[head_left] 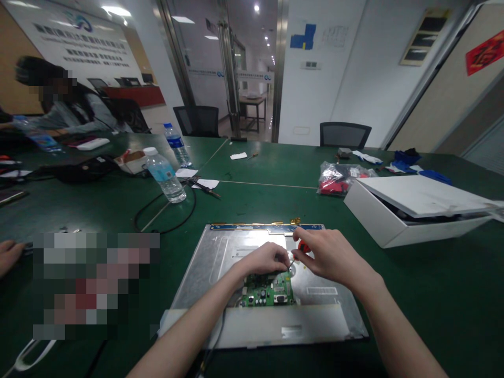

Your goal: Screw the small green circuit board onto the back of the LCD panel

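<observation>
A flat metal display panel [326,320] lies on the green table, with a green circuit board [268,294] on its middle. My right hand [325,254] is closed around the red handle of a screwdriver [303,247]. The shaft slants down to the board's far right corner. My left hand [271,257] is over the board's far edge, its fingers pinched together beside the screwdriver tip. Whatever sits between those fingertips is too small to make out. A blue strip [244,227] runs along the panel's far edge, and a cable [218,336] leaves its near left side.
Right of the panel stands a white box [394,223] with its lid ajar, near a plastic bag [338,178]. Water bottles [165,176] and a black cable [157,231] lie left. Another person's hand [10,257] rests at the left edge; a person [71,105] sits beyond.
</observation>
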{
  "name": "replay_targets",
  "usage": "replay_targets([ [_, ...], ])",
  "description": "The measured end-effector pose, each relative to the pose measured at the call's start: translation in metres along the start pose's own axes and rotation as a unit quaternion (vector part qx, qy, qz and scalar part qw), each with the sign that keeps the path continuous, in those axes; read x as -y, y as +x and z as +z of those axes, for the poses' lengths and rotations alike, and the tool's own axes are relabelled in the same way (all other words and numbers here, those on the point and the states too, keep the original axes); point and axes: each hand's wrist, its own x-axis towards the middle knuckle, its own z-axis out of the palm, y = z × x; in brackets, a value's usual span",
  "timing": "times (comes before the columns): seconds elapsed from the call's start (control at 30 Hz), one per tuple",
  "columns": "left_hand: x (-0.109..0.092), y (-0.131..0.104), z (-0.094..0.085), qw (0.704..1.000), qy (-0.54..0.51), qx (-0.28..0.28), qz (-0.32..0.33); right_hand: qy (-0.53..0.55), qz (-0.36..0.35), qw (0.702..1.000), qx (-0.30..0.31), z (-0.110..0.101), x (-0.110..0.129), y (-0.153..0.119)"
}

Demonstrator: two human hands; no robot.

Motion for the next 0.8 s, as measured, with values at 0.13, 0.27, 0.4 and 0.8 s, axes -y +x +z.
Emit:
replay_targets([
  [0.13,-0.0024,-0.0003,-0.0005,1.0,0.003,0.0,0.0,0.027,-0.023,0.999,-0.007,-0.002,0.0003,-0.0027],
  [0.27,-0.0054,-0.0006,-0.0012,1.0,0.008,0.0,-0.012,0.043,-0.031,0.999,-0.007,-0.002,0.0017,-0.0037],
  [0.4,-0.0043,-0.0005,-0.0007,1.0,0.007,-0.001,-0.013,0.032,-0.017,0.999,-0.01,0.0007,0.0014,-0.0005],
  [0.8,-0.0013,-0.0001,-0.0007,1.0,0.005,0.005,-0.005,0.039,-0.035,0.999,-0.013,-0.002,0.002,-0.0026],
])
